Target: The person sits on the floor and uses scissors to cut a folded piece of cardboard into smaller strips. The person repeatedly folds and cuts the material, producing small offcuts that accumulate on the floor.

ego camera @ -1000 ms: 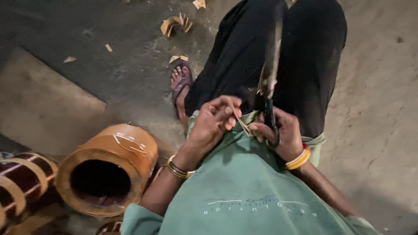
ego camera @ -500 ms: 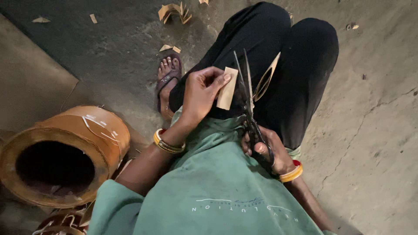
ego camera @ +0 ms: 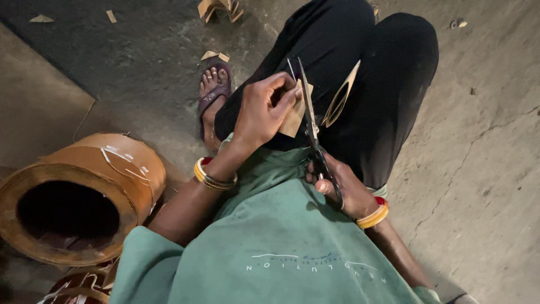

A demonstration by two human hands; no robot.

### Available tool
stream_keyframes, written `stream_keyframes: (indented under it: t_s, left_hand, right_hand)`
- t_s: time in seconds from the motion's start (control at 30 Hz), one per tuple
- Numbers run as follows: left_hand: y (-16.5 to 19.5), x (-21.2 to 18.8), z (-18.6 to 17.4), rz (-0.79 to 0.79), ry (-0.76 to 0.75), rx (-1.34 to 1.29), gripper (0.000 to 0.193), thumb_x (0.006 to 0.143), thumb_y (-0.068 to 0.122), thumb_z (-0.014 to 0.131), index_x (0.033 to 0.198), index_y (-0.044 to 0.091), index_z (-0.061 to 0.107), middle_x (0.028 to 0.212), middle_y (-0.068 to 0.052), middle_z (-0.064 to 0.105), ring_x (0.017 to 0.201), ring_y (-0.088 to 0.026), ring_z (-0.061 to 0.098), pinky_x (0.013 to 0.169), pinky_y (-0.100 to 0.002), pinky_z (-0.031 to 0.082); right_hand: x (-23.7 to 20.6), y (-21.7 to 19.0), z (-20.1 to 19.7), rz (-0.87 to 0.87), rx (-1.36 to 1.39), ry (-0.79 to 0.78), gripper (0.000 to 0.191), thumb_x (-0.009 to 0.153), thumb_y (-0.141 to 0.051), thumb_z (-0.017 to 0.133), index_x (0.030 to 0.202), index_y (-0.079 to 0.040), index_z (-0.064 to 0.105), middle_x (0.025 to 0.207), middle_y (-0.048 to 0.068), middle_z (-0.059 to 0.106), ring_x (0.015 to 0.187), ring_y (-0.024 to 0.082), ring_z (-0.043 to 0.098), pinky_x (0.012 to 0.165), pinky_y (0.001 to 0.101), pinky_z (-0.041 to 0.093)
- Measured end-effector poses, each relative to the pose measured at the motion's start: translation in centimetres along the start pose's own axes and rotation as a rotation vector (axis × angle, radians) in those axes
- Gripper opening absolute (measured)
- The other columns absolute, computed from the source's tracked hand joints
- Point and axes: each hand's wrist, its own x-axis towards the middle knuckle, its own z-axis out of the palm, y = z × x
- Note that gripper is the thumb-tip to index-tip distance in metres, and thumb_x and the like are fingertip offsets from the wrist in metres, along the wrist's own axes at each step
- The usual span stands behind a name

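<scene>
- Your scissors (ego camera: 313, 129) look like dark, dull metal, with a faint sheen along the blades.
- The tan piece (ego camera: 295, 115) at your left hand (ego camera: 264, 110) looks like thin, matt card or veneer; which one is unclear.
- The big roll (ego camera: 84, 191) at left is smooth orange-brown sheet with a slight gloss.
- Your green top (ego camera: 281, 247) is soft, matt cloth.
- The bangles (ego camera: 212, 175) gleam like polished metal or plastic.
- The floor (ego camera: 484, 141) is rough, cracked concrete.

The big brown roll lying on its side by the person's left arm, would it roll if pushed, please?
The brown roll probably rolls easily: it lies on its round side on the floor. Its hollow core suggests it is light for its size.
</scene>
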Motion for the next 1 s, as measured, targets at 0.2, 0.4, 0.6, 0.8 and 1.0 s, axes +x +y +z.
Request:
stream_keyframes:
  t_s: [0.2, 0.4, 0.6, 0.8, 1.0]
  left_hand:
    - [-1.1, -0.1, 0.3, -0.007, -0.024, 0.045, 0.02, 0.1, 0.015, 0.07, 0.09, -0.001, 0.063, 0.068, -0.006, 0.057, 0.057, -0.006, 0.045, 0.052, -0.027, 0.038]
    - [-1.8, -0.1, 0.5, 0.003, -0.013, 0.076, 0.018, 0.099, 0.014, 0.069, 0.092, -0.002, 0.063, 0.07, -0.012, 0.061, 0.054, -0.01, 0.053, 0.052, -0.029, 0.042]
    - [-2.5, 0.7, 0.9, -0.03, 0.017, 0.072, 0.014, 0.098, 0.012, 0.069, 0.094, -0.001, 0.065, 0.074, -0.012, 0.063, 0.055, -0.011, 0.056, 0.053, -0.03, 0.044]
    - [-4.3, 1.3, 0.8, -0.131, 0.018, 0.072, 0.015, 0.098, 0.011, 0.068, 0.093, -0.002, 0.062, 0.067, -0.01, 0.052, 0.058, -0.007, 0.045, 0.052, -0.03, 0.038]
    - [-4.3, 0.9, 0.6, -0.031, -0.006, 0.096, 0.016, 0.098, 0.012, 0.068, 0.094, -0.002, 0.062, 0.073, -0.014, 0.053, 0.062, -0.008, 0.045, 0.055, -0.03, 0.041]
  right_hand:
    - [0.5, 1.6, 0.0, -0.034, 0.041, -0.001, 0.086, 0.084, -0.081, 0.061, 0.116, -0.001, 0.055, 0.095, 0.001, 0.056, 0.088, 0.01, 0.051, 0.077, 0.025, 0.045]
    - [1.6, 2.4, -0.1, 0.003, -0.045, 0.041, 0.067, 0.089, -0.068, 0.065, 0.103, -0.002, 0.058, 0.085, 0.0, 0.054, 0.079, 0.01, 0.049, 0.07, 0.0265, 0.045]
    - [2.8, 2.4, -0.1, 0.071, -0.121, 0.144, 0.041, 0.09, -0.043, 0.069, 0.087, -0.003, 0.064, 0.071, -0.001, 0.055, 0.068, 0.009, 0.051, 0.061, 0.0275, 0.043]
    - [4.8, 3.8, 0.1, 0.127, -0.04, 0.172, 0.032, 0.092, -0.028, 0.074, 0.079, -0.001, 0.065, 0.064, 0.001, 0.064, 0.061, 0.008, 0.057, 0.057, 0.0259, 0.046]
    - [5.2, 4.1, 0.4, 0.105, -0.09, 0.181, 0.036, 0.088, -0.036, 0.075, 0.087, -0.002, 0.066, 0.066, -0.003, 0.062, 0.063, 0.005, 0.056, 0.058, 0.0256, 0.047]
